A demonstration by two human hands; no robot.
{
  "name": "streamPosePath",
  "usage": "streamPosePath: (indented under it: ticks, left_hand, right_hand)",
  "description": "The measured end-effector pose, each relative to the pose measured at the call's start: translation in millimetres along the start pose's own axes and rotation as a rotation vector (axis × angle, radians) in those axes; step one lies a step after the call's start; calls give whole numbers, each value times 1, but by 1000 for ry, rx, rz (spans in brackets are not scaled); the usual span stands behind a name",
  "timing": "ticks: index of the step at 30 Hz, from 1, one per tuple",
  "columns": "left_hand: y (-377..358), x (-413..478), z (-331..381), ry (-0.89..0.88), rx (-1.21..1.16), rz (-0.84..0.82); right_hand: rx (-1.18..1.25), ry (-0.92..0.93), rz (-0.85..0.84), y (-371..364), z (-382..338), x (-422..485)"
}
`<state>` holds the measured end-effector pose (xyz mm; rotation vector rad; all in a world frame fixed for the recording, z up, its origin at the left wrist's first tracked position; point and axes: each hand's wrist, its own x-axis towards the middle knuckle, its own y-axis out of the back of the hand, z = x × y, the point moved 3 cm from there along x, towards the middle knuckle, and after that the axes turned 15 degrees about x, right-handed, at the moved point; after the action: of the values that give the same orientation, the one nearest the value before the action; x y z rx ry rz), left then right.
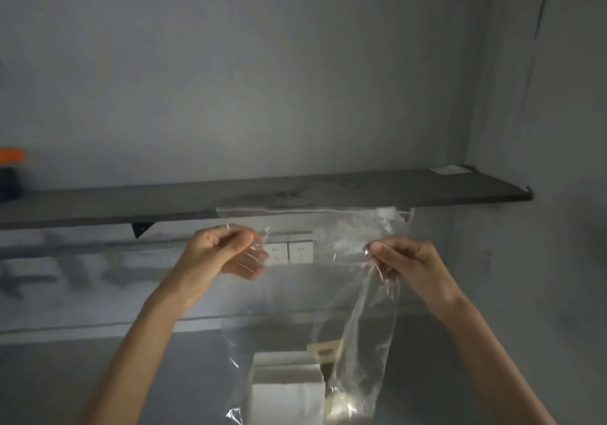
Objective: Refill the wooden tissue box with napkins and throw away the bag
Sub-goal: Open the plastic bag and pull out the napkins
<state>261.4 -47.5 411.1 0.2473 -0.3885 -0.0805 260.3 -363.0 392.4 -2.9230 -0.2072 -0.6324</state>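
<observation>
Clear plastic bag (331, 293) hangs below the dark shelf (295, 191), raised between both arms. Left hand (223, 253) pinches its upper left edge, right hand (404, 263) pinches the right; white napkins (285, 385) sit at its bottom.

A clear plastic bag (328, 276) hangs upright, its mouth pulled wide, a white napkin stack (285, 385) at its bottom.
</observation>
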Motion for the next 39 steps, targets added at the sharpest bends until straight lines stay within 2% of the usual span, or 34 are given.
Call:
streamPosePath:
  ticks: [4,10,12,15,21,24,32,36,39]
  left_hand:
    - [1,17,-42,53,63,-108]
    - [-10,21,-75,-18,29,-187]
    - [-12,26,-79,-23,63,-174]
    - [-16,35,-87,-23,132,-141]
    - [-34,18,-125,113,147,-144]
    - [-38,-6,-145,161,129,-119]
    - [-73,-109,-243,459,134,-89]
    - [-87,-146,-279,517,251,-129]
    - [-87,-147,-274,515,247,-82]
  right_hand:
    - [-125,-70,-19,-2,24,-1]
    - [-194,-77,-36,16,40,-12]
    - [-162,-58,-27,24,38,-11]
    - [-112,13,73,40,44,1]
    - [-107,-59,143,63,93,-2]
    - [-111,-88,125,70,110,-20]
    - [-224,-371,72,69,207,-113]
    - [-330,-482,60,69,251,-149]
    - [-325,-442,129,69,246,-153]
